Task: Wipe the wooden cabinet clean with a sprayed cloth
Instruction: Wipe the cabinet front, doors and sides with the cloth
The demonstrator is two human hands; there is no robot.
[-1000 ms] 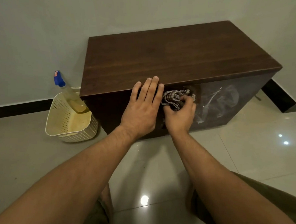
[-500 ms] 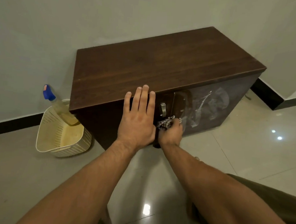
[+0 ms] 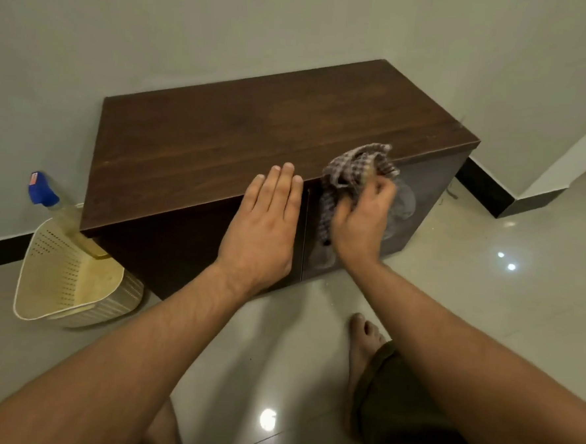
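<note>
Glossy floor tiles (image 3: 484,319) are reflecting lights up close, beyond which the left hand (image 3: 262,230) is pressing flat, fingers straight, on the front edge of the wooden cabinet (image 3: 238,143) while the right hand (image 3: 362,222) is gripping a bunched checked cloth (image 3: 353,170) at the top of its right door.

1. The room is looking dim and yellowish.
2. Bright lamp spots are shining on the floor (image 3: 518,321).
3. The right hand (image 3: 360,226) and cloth (image 3: 353,170) are looking blurry.
4. Edges are bending a little.

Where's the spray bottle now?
Head view, far left: the spray bottle leans in the cream basket on the floor, just left of the cabinet.
</note>
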